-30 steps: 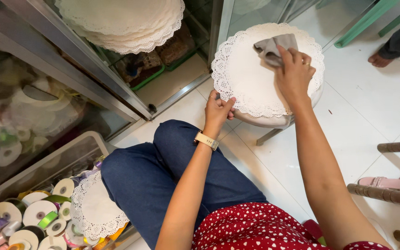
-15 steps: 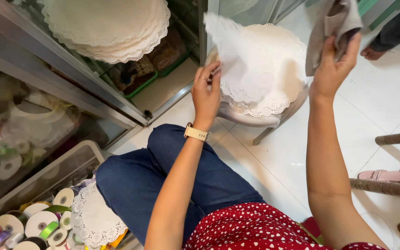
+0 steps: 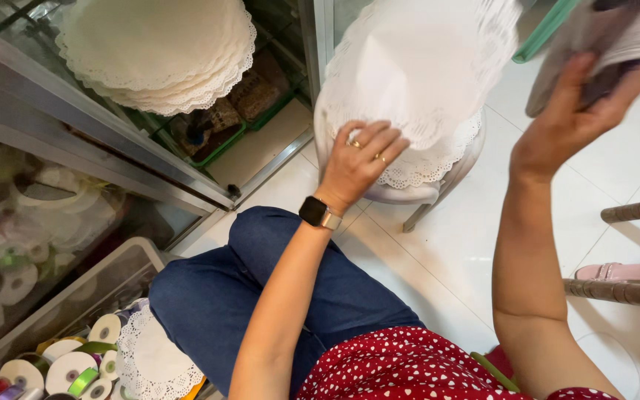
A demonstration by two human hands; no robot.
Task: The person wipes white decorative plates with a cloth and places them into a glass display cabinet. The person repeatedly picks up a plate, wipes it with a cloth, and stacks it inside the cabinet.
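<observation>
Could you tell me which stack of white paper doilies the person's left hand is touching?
The stack on the stool, under the left hand; the cabinet stack and floor one lie untouched.

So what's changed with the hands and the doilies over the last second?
The right hand lifted the grey cloth off the doily stack on the stool and now holds it up to the right. The left hand moved from the stool's edge onto the stack and raised the top doilies, taking a grip on them. The shelf doily pile and ribbon box stayed put.
</observation>
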